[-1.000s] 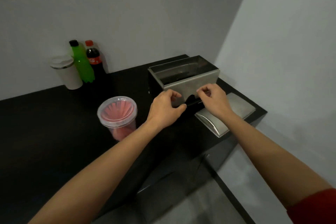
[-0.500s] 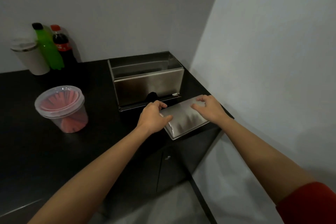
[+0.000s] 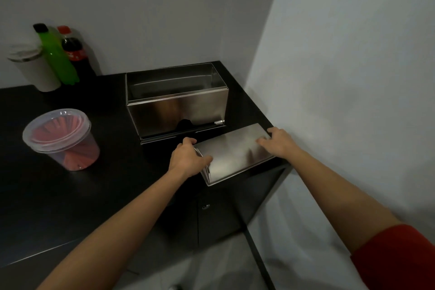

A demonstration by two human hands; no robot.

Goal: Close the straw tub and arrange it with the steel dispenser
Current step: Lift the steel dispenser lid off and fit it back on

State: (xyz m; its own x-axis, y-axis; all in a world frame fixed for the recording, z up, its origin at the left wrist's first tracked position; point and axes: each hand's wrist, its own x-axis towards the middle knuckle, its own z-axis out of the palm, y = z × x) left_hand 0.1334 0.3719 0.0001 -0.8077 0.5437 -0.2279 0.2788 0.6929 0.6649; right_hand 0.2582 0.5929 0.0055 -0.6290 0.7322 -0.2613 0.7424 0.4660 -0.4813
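An open-topped steel dispenser (image 3: 179, 106) stands at the back right of the black counter (image 3: 70, 195). Its curved steel lid (image 3: 235, 153) lies flat on the counter just in front of it. My left hand (image 3: 187, 158) grips the lid's left end, and my right hand (image 3: 276, 142) holds its right end. A clear plastic straw tub (image 3: 62, 139) with red straws inside stands to the left with its lid on, away from both hands.
At the back left stand a white tumbler (image 3: 33, 67), a green bottle (image 3: 57, 56) and a cola bottle (image 3: 76, 53). A grey wall (image 3: 341, 77) runs close along the counter's right edge. A cabinet door (image 3: 219, 216) sits below the counter.
Both hands left the dispenser's front slot and came down onto the steel lid lying in front. They now hold its two ends. The view shifted right.
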